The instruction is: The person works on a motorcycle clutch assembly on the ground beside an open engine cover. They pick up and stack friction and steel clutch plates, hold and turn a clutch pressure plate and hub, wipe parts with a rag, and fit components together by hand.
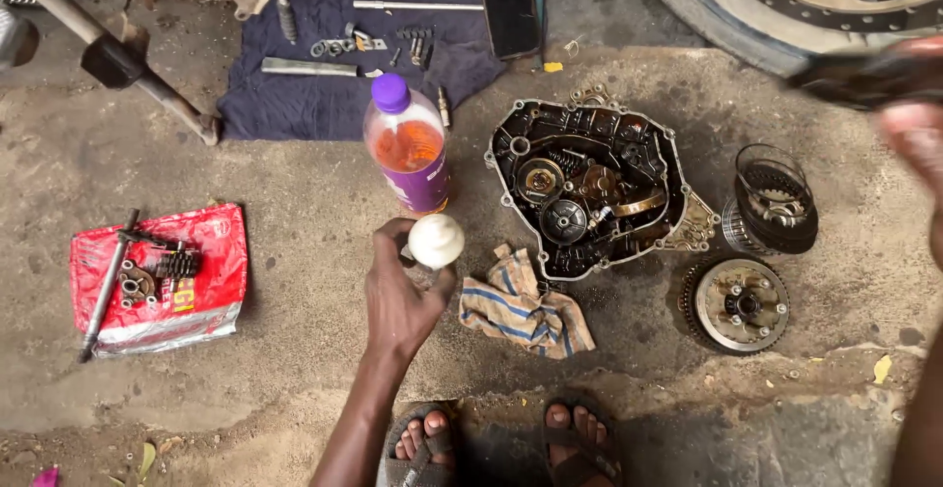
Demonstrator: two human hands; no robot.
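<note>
Holding a white round cap in my left hand, fingers closed on it, just below the purple-capped bottle on the concrete floor | right hand blurred at the right edge, grip unclear | judging I'm mid-handling; next needs steady aim.

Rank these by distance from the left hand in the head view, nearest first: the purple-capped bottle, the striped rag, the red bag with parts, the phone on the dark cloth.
From the left hand:
1. Striped rag, just to its right on the ground.
2. Purple-capped bottle, straight above it, standing by the dark cloth.
3. Red bag, far left, with parts on it.
4. Phone, at the top edge.
</note>
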